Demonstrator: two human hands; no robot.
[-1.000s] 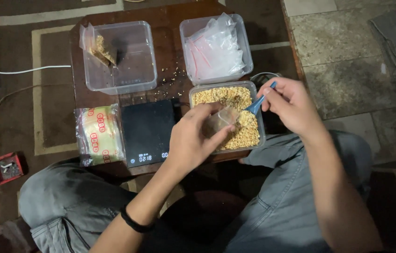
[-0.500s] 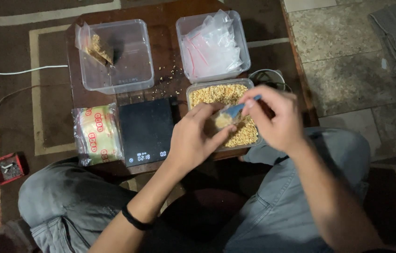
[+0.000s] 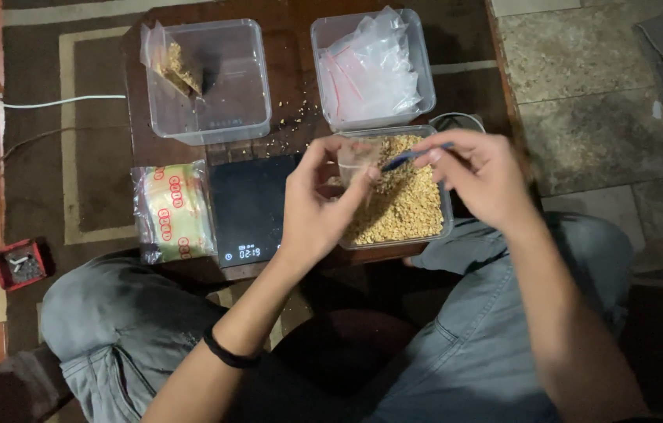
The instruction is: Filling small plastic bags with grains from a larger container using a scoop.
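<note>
Clear bag [image 3: 356,160] pinched in left hand [image 3: 320,207]; right hand [image 3: 482,178] grips blue scoop [image 3: 403,159].

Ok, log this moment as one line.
left hand: holds small clear bag | right hand: holds blue scoop at bag mouth | below: tub of grain | scale: bare

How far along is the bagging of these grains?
Done: one filled bag lies in the left clear tub. In hand: the left hand holds a small clear bag open while the right hand brings a blue scoop to it. Left: the grain tub looks nearly full, and empty bags wait.
</note>
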